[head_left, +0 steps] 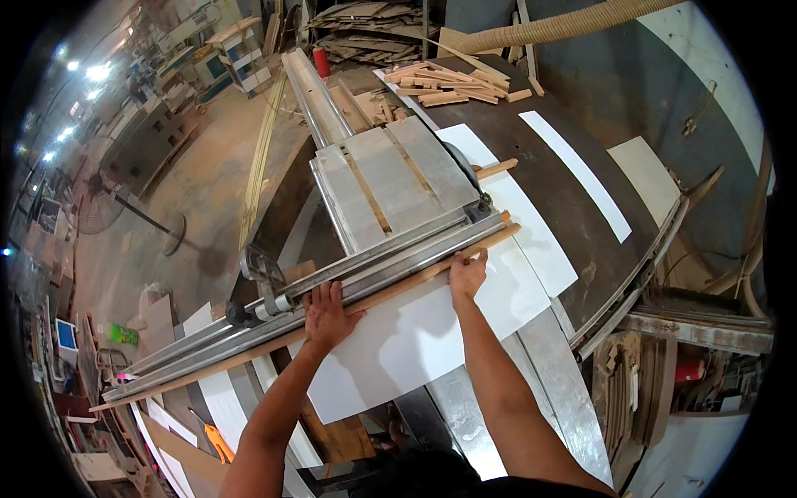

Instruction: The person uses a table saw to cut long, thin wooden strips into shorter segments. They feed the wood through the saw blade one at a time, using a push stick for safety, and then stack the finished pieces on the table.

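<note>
A long wooden strip point(398, 286) lies against the metal fence point(374, 278) of a sliding table saw, running from lower left to upper right. My left hand point(330, 318) is closed over the strip, its fingers reaching onto the fence and its thumb pointing right. Farther right, my right hand point(467, 275) has its fingers curled on the same strip near its right end. Beneath the strip and both hands is a white panel point(390, 357). The saw's grey sliding table point(398, 183) stands beyond the fence. I cannot make out the blade.
Another white panel point(540, 253) and a narrow white strip point(577, 174) rest on the dark table to the right. Several cut wooden pieces point(452, 83) are piled at the back. A hose point(564, 27) hangs above them. An orange-handled tool point(219, 444) lies at lower left; a standing fan point(100, 184) is far left.
</note>
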### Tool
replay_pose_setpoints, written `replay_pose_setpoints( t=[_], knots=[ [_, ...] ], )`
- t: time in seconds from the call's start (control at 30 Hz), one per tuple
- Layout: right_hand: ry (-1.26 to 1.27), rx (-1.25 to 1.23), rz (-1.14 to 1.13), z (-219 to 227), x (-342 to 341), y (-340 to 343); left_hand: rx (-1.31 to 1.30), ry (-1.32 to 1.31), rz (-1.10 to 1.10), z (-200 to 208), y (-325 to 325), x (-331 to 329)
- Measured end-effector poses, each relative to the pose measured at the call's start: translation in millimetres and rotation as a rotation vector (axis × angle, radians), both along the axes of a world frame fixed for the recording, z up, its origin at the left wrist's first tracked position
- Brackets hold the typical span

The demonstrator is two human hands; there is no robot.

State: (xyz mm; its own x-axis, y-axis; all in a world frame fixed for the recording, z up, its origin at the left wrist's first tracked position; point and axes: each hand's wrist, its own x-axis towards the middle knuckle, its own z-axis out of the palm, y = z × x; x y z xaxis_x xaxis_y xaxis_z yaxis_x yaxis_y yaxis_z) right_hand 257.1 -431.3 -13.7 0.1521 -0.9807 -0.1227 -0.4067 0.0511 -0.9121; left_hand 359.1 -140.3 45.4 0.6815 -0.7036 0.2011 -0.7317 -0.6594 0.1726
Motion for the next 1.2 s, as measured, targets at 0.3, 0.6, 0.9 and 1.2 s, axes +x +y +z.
replay_pose_setpoints(
  t=[0.3,0.6,0.9,1.2],
  knots=[
    [-0.049,0.06,0.052,3.5,4.8,-6.4,0.031,-0.014,0.043,4.4,-4.5,-0.7],
    [-0.039,0.057,0.095,0.6,8.3,-9.9,0.057,-0.038,0.083,2.3,-6.6,1.7],
    [-0.092,0.068,0.103,7.7,13.0,-8.8,0.039,-0.001,0.105,3.2,-9.5,7.0],
    [-0.09,0.096,0.11,17.8,17.3,-10.5,-0.027,-0.045,0.069,-3.0,-9.7,14.2]
  ],
)
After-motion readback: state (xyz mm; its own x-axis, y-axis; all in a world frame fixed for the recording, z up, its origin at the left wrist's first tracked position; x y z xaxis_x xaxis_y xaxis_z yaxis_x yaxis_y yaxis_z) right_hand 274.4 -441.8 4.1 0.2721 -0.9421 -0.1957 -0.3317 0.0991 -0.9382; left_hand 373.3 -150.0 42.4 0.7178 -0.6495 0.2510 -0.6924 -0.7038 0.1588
